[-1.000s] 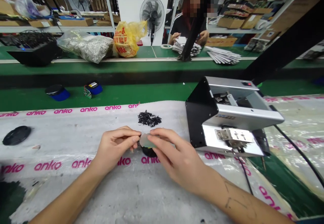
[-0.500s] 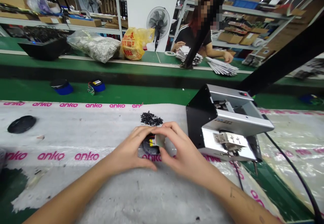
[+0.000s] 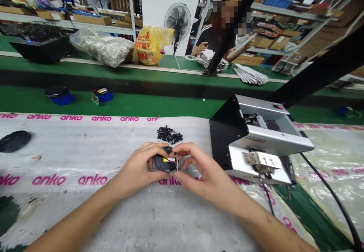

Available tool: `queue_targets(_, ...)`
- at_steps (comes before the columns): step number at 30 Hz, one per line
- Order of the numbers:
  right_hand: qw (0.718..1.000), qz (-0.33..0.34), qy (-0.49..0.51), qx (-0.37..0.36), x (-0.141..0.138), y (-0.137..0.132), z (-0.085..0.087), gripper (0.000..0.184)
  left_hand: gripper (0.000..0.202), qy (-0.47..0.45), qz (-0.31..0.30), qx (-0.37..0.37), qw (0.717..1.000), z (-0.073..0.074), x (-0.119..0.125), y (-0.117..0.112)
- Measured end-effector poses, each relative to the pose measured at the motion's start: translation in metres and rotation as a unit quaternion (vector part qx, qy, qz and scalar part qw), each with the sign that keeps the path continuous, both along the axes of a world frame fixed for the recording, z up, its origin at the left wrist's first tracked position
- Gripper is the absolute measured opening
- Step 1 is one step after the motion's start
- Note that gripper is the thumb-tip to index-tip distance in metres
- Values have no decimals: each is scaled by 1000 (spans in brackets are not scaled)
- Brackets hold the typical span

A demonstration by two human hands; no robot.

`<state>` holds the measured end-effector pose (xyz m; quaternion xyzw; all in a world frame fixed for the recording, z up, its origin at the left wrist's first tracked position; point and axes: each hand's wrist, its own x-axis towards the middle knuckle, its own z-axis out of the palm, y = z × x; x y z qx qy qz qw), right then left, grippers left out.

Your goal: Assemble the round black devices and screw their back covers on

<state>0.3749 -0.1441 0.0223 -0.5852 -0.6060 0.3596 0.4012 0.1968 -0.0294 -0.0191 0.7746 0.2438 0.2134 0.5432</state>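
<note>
My left hand [image 3: 140,164] is wrapped round the left side of a round black plastic housing [image 3: 162,166], low over the covered bench. Inside the housing sits a small part with yellow tape [image 3: 165,160], perhaps a battery. At the housing's right edge my right hand [image 3: 200,170] pinches a thin circuit board [image 3: 177,162] between thumb and fingers. The board stands upright, nearly edge-on to me. Just beyond the hands lies a pile of small black pieces [image 3: 170,134].
A silver and black machine [image 3: 264,138] stands at right, with a cable. Two blue-and-black round units [image 3: 60,96] lie at the back left, one with its board hanging out. A black disc [image 3: 14,141] lies far left. Across the bench a person [image 3: 210,41] handles white sheets.
My left hand has closed round the housing. My right hand has turned the board from tilted to nearly edge-on. The person opposite has lifted a flat white piece.
</note>
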Motion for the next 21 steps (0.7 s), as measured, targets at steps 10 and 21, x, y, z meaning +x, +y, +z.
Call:
queue_targets(10, 988, -30, 147, -41, -2, 4, -4, 36, 16, -54, 62, -111, 991, 0, 10, 1)
queue_targets(21, 983, 31, -159, 80, -7, -5, 3, 41, 35, 49, 123, -181, 975, 19, 18, -9)
